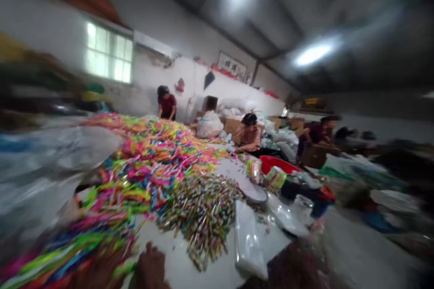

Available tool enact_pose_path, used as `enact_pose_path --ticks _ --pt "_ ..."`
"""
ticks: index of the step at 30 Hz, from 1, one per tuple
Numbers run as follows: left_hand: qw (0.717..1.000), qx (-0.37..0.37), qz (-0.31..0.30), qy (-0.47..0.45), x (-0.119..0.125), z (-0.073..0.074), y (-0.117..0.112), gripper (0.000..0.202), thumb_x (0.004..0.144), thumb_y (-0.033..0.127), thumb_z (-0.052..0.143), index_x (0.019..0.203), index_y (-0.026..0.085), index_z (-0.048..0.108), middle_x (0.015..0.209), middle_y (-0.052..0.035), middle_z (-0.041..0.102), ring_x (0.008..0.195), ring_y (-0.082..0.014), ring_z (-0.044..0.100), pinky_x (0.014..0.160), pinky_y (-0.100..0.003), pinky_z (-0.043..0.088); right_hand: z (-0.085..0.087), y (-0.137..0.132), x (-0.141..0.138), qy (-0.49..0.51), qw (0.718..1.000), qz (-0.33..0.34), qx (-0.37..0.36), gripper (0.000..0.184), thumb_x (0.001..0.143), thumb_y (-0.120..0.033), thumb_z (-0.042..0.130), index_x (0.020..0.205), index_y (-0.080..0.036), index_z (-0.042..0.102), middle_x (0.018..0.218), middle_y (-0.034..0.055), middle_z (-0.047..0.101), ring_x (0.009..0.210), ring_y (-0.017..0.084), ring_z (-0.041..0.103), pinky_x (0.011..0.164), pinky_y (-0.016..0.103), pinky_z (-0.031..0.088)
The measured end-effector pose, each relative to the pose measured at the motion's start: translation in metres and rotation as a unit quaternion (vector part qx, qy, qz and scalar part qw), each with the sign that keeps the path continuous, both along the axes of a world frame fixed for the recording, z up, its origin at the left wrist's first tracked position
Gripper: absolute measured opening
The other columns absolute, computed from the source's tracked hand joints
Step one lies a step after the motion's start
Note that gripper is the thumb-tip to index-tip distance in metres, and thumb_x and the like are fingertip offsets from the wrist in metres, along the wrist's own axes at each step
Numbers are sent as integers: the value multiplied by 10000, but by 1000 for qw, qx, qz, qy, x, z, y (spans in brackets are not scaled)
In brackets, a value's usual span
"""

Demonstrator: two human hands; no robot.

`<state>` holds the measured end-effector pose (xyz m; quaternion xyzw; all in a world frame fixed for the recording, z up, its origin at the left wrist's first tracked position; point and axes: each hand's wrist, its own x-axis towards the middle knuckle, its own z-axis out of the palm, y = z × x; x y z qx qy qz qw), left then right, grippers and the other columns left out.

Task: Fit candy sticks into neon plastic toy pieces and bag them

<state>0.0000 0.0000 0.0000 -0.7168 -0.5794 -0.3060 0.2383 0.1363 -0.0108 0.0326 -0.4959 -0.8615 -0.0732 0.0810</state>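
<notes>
A: Fingers?
B: Couldn't tell. Left hand [151,267] was at the bottom edge and motion-blurred. Spread or pressed together, not resolvable. Nothing visibly pinched.
A: Right?
B: Right hand [294,263] was a dark smear at the bottom right. Finger state unreadable there too.
A: What was the left hand on?
B: It sat low over the white surface [185,275]. Contact was unclear. The strips [152,162] were just beside it on its left, with a few loose ends running down to the bottom edge.
A: Strips?
B: A big heap of them in neon pink, green, yellow and orange. It covered the left half of the surface and ran back toward the far wall.
A: Anything else near?
B: A pile of small sticks [203,212] lay ahead of the left hand, touching the right edge of the strips. A clear bag [249,239] lay flat just right of the sticks, between the two hands and nearer the right one.
A: Further out?
B: A round disc [252,190] lay beyond the bag, and a red basin [278,162] behind that. A white sack [210,125] stood at the far end.
A: Others?
B: Three people: one [167,103] stood behind the strips, one [249,134] sat past the basin, and one [318,132] was bent over at the right. All were well apart from the hands. A window [108,52] was lit at the upper left.
</notes>
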Motion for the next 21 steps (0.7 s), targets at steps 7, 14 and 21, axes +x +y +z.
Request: enact_pose_path --ticks 7,14,21 --pt "984 -174 47 2 -20 -31 -113 481 886 358 415 1360 302 354 1431 -66 362 1323 -260 310 1076 -553 162 -20 -16 -8 -20 989 70 -130 263 833 -53 400 1012 -129 578 1065 146 613 892 222 596 660 285 408" --pt "978 -108 171 -52 -47 -14 -150 515 884 433 420 1368 270 351 1465 -135 279 1357 -302 216 1066 -580 121 -41 -35 34 -13 995 56 -78 185 824 -69 408 885 -177 545 901 40 603 705 138 579 532 263 253" --pt "972 -147 163 -84 -86 -3 -94 715 778 594 490 1394 291 289 1487 -131 218 1354 -403 137 1008 -693 109 -37 -39 20 -29 995 26 -92 185 825 -77 417 851 -186 565 920 38 607 696 130 588 530 264 250"
